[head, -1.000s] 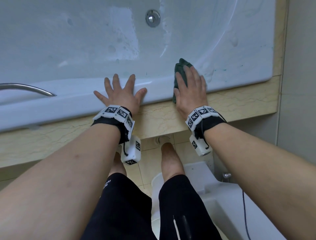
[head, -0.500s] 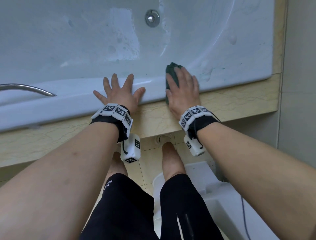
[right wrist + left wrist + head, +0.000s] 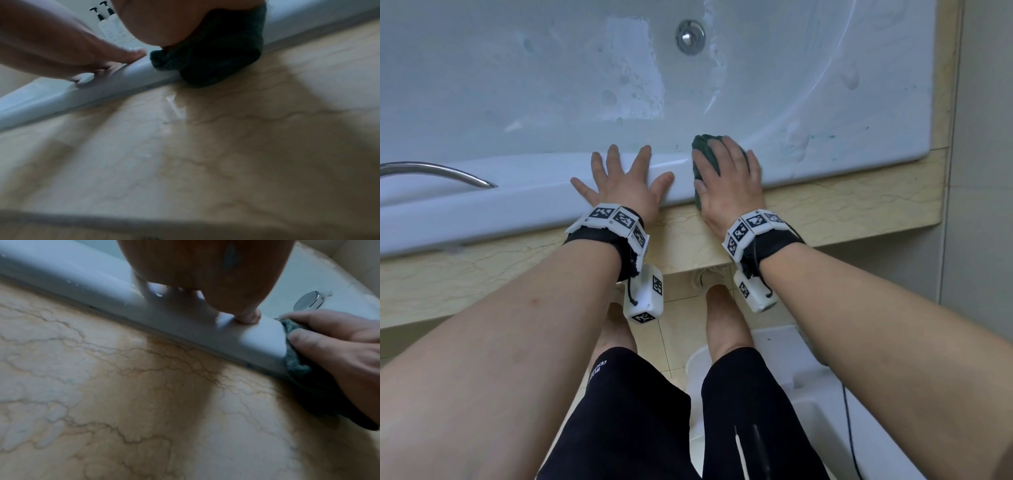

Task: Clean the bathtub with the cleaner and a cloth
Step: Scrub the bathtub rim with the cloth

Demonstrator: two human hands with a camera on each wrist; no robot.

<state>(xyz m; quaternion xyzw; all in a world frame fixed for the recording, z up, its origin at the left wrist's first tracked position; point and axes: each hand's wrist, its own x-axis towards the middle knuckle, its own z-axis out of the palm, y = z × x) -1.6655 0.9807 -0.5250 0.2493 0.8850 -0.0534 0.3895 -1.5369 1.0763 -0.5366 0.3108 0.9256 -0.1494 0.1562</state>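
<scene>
Both hands are down on the near rim of the white bathtub (image 3: 517, 192). The left hand (image 3: 625, 185) lies flat on the rim, fingers straight and spread wide, thumb out to the right — nothing in it, just pressing down. From the left wrist view the thumb tip sits on the rounded edge, just beside the cloth.

The right hand (image 3: 726, 181) is right next to it, to the right, palm down over a dark green cloth (image 3: 703, 150). The fingers lie fairly straight over the wad, the thumb along its left edge — pressing it onto the rim rather than clutching it, as far as I can tell. The cloth bunches out beyond the fingertips on the far side and hangs down over the rim's near face until it touches the beige marble ledge (image 3: 842, 202) below.

Inside the tub, a patch of white foam (image 3: 633, 68) sits on the far wall, left of the chrome round fitting (image 3: 691, 36). Faint greenish smears (image 3: 822, 137) dot the tub to the right of the cloth. A chrome grab handle (image 3: 438, 171) curves along the rim well off to the left. In the right wrist view two white pump bottles (image 3: 109, 24) stand far off behind the left hand.
</scene>
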